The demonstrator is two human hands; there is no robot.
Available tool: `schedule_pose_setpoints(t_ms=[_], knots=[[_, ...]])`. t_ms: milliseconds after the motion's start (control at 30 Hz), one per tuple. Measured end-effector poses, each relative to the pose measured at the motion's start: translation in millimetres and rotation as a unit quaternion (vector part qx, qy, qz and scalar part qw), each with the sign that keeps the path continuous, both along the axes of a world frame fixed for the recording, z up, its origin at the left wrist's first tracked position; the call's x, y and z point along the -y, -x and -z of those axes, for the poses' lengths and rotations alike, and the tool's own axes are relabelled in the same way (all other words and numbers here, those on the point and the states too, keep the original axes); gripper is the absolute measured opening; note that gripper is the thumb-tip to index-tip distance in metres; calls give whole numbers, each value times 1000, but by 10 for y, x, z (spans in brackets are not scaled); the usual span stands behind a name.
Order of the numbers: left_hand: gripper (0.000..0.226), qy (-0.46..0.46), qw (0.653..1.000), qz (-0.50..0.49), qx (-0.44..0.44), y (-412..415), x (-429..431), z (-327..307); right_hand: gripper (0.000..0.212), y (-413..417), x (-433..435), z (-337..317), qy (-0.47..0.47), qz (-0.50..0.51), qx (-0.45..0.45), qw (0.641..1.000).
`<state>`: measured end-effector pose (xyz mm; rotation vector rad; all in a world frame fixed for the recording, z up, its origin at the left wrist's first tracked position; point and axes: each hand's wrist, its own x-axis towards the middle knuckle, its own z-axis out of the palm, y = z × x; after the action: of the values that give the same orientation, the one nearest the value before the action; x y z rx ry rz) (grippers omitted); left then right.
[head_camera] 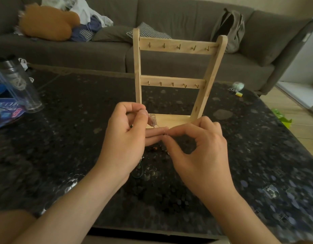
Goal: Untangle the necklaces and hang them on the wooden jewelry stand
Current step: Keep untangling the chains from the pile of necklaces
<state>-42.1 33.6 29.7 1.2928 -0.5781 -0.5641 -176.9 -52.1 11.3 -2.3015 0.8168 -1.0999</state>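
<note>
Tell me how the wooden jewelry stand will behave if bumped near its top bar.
The wooden jewelry stand stands tall on a shallow base, so a high push would probably tip it. Its thin slats and bare hooks suggest it is light. The glossy table may let it slide if pushed low.

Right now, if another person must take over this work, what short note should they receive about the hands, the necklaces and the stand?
Left hand: pinches a small silver rectangular pendant on a thin chain.
Right hand: fingers pinch that chain beside the left fingertips.
Other necklaces: tangled below the hands, over the dark speckled table.
Light wooden jewelry stand: upright behind the hands, all hooks bare.
Done: nothing hung. Left: separate, hang each.
</note>
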Motion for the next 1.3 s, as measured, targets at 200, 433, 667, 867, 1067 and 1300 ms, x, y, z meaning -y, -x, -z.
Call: schedule_pose_setpoints(t_ms=[200, 433, 667, 867, 1067, 1300], knots=[[13, -50, 997, 3, -56, -59, 2, 10, 9, 12, 32, -120, -247, -144, 52, 957], [13, -77, 994, 49, -57, -65, -8, 37, 12, -7, 16, -181, -439, -192, 150, 865], [27, -102, 993, 36, -43, -102, -10, 48, 16, 1, 40, -186, -476, -160, 148, 852], [25, -68, 979, 94, -170, -103, 5, 10, 24, 35, 79, -232, -491, -146, 106, 852], [17, -33, 959, 105, -262, -145, 2, -19, 28, 40, 97, -207, -496, -157, 71, 851], [21, 2, 936, 87, -340, -199, -8, -42, 27, 59, 148, -180, -451, -160, 39, 877]])
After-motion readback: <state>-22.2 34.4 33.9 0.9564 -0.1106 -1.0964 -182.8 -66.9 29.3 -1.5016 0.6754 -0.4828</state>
